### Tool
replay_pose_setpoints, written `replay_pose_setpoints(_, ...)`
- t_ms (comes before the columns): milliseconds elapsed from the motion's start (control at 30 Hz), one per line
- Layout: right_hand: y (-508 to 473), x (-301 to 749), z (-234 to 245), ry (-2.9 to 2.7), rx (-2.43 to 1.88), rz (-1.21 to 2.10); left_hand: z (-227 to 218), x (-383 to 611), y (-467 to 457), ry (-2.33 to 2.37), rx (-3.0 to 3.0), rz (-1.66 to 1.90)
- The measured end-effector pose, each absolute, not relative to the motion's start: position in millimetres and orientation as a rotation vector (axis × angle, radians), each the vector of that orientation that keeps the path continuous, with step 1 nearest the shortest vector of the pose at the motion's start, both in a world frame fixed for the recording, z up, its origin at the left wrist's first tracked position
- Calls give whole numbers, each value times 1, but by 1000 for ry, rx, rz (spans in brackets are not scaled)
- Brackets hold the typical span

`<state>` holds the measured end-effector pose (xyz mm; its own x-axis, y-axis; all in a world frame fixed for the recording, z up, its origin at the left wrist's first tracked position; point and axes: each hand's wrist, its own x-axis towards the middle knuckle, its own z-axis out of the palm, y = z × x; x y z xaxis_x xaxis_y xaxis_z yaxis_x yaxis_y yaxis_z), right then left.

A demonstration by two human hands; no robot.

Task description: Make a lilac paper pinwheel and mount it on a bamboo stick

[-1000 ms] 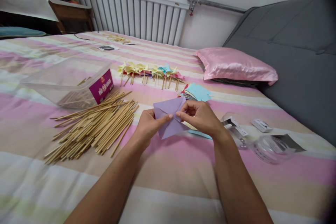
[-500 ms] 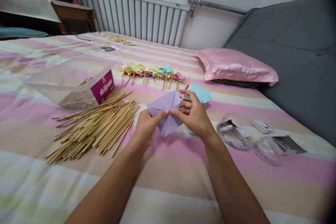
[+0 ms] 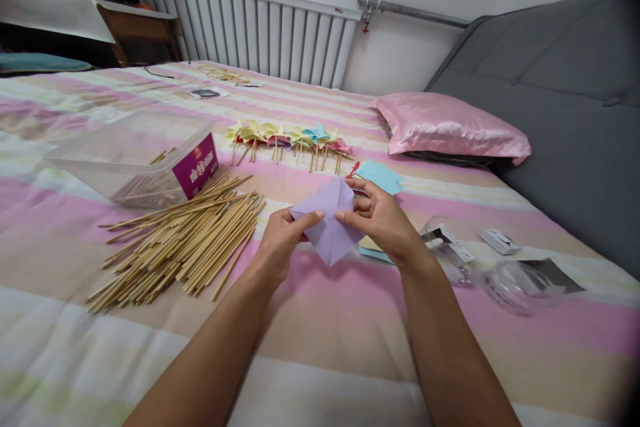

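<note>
A purple sheet of paper (image 3: 329, 233), creased and cut along lines toward its middle, is held up between my two hands. My left hand (image 3: 281, 238) pinches its left corner, thumb on top. On the other side my right hand (image 3: 384, 217) grips the right part, its thumb near the centre and the fingers behind. Light blue paper pieces (image 3: 380, 177) lie just beyond my right hand. Partly hidden under that wrist are yellow and blue sheets (image 3: 375, 251). Left of my hands spreads a pile of thin wooden sticks (image 3: 190, 243).
A clear plastic box (image 3: 125, 167) with more sticks stands at the left. Several finished paper pinwheels (image 3: 280, 137) lie in a row behind. At the right are clear round containers (image 3: 520, 287) and a small white box (image 3: 500, 241). A pink pillow (image 3: 455, 123) rests by the grey headboard (image 3: 560, 80).
Both hands have shifted slightly right with the purple paper, my right hand more so. The paper has turned a little, and the yellow and blue sheets below show more.
</note>
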<state>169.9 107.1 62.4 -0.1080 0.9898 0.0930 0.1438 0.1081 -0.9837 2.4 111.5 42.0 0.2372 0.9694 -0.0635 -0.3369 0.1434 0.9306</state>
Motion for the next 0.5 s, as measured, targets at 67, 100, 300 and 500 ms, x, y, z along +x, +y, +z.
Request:
replay_pose_setpoints(67,107,173,63,-1478,-1206,1153,42,2,111,857,1004,1124)
replay_pose_setpoints(100,106,173,63,-1493,-1210,1165,42,2,111,874,1017,1127)
replay_pose_setpoints(300,105,173,63,-1545,-1207,1166,44,2,110,922,999,1064)
replay_pose_setpoints(500,106,173,61,-1571,-1200,1125,43,2,109,927,1020,1043)
